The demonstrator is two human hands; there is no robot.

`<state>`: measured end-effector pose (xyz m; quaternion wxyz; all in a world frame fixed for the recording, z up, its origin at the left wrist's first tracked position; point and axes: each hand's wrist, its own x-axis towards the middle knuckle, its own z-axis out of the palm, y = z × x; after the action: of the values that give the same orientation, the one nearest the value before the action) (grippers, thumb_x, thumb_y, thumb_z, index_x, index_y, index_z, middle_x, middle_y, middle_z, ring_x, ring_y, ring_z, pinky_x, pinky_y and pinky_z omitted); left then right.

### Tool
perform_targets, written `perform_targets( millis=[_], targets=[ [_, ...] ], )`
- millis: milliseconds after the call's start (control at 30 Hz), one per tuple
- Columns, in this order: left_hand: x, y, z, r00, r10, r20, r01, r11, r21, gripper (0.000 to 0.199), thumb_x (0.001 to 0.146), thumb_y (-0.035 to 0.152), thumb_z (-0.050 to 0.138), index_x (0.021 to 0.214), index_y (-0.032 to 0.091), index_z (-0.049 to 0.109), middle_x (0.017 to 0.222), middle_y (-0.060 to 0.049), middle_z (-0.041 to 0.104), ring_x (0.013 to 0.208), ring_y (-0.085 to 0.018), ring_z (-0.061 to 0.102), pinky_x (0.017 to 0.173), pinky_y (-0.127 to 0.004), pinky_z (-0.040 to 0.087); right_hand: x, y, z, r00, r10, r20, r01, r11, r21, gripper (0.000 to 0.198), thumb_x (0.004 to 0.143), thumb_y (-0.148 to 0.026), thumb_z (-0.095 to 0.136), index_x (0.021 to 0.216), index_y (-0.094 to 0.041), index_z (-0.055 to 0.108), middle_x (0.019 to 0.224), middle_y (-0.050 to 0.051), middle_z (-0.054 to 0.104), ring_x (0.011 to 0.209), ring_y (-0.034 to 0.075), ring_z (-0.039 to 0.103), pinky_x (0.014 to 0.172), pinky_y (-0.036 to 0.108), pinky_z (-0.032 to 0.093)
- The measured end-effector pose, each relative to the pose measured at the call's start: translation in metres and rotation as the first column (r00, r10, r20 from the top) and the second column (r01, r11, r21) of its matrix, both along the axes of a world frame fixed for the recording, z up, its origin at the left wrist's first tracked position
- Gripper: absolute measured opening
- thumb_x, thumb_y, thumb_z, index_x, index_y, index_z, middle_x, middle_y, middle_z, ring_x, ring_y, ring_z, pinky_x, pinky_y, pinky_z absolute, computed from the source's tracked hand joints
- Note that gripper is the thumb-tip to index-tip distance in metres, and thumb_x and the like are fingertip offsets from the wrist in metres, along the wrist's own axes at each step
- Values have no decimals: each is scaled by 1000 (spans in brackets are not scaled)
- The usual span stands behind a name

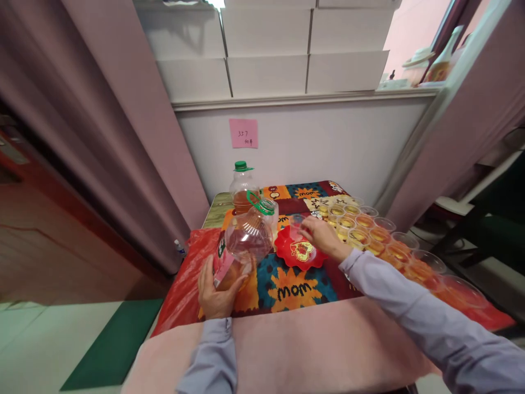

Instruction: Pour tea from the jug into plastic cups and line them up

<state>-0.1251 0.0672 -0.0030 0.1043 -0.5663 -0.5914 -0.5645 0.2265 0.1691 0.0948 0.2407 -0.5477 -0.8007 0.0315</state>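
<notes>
My left hand (217, 287) is wrapped round the lower part of a large clear plastic jug (248, 238). The jug leans to the right, its uncapped mouth with a green ring and handle pointing toward my right hand. Some amber liquid seems to lie low in it. My right hand (322, 235) is closed on what looks like a clear plastic cup (296, 220), mostly hidden by the fingers. Both are above a red scalloped plate (283, 250) with a gold pattern. Beside my right forearm stand rows of clear cups (379, 235) holding yellowish liquid.
A second jug (240, 189) with a green cap stands behind the tilted one. Patterned cloth (266, 279) and red plastic sheeting (180, 273) cover the table. A pink note (243, 133) is on the wall behind, under white panels. Curtains hang at both sides.
</notes>
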Motion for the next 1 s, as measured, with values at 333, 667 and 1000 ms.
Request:
perform_targets(
  millis=[333,667,1000],
  targets=[
    [-2,2,0,998,2,-65,1,999,50,103,74,70,90,156,18,58,145,-22,70,134,-39,67,116,-54,52,28,-37,-45,985,-20,-172,32,997,69,44,101,-42,70,140,-22,68,144,14,71,116,29,74,95,40,59],
    [2,4,1,999,27,-22,-26,999,22,103,73,80,83,152,19,61,144,-21,70,134,-39,67,118,-55,50,43,-44,-105,698,-475,-535,341,878,-335,45,87,-42,75,123,-16,73,97,13,83,76,28,79,78,43,64],
    [4,0,7,998,33,-49,-33,999,6,101,73,78,85,150,18,62,143,-21,71,132,-39,68,117,-55,51,28,-40,-119,596,-451,-665,269,892,-363,45,87,-39,71,126,-17,71,102,12,83,76,26,80,76,42,67]
  ],
)
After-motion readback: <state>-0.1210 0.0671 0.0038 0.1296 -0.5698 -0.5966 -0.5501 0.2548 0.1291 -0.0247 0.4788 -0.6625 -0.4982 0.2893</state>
